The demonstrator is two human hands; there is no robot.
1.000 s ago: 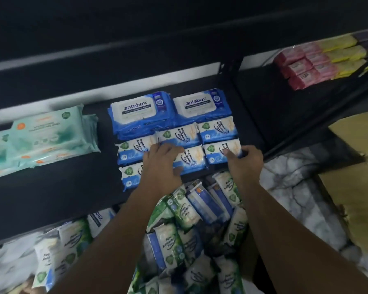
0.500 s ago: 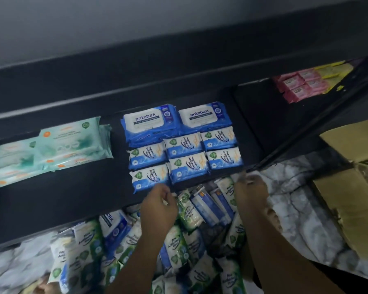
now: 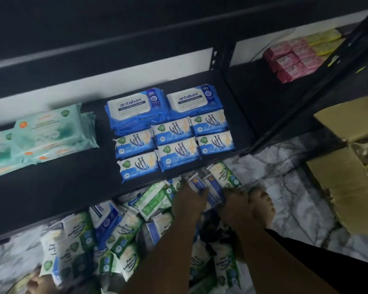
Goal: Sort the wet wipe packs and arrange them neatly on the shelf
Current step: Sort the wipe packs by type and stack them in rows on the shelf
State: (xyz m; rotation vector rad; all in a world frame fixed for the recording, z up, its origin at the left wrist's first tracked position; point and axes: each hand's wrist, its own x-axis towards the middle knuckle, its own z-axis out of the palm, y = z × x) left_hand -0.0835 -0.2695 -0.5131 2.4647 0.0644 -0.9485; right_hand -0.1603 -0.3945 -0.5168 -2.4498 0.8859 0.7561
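On the black shelf (image 3: pixel 72 187) lie several small blue wipe packs (image 3: pixel 174 153) in neat rows, in front of two large blue antabax packs (image 3: pixel 136 107). Pale green packs (image 3: pixel 55 128) are stacked at the shelf's left. Below the shelf's front edge a loose pile of green and blue packs (image 3: pixel 115 240) covers the floor. My left hand (image 3: pixel 189 202) reaches into the pile's top and grips a blue pack (image 3: pixel 197 184). Just to its right, my right hand (image 3: pixel 236 200) curls over another blue pack (image 3: pixel 213 194), beside a green pack (image 3: pixel 223 175).
A black shelf post (image 3: pixel 306 92) slants down to the right of the rows. Pink packs (image 3: pixel 289 60) and yellow packs (image 3: pixel 325 41) lie on the neighbouring shelf. An open cardboard box (image 3: pixel 348 187) stands on the marble floor (image 3: pixel 295 198). My bare foot (image 3: pixel 261 209) is next to the right hand.
Both hands have left the blue rows on the shelf and dropped to the floor pile, where they now close on blue packs. The view has tilted downward.
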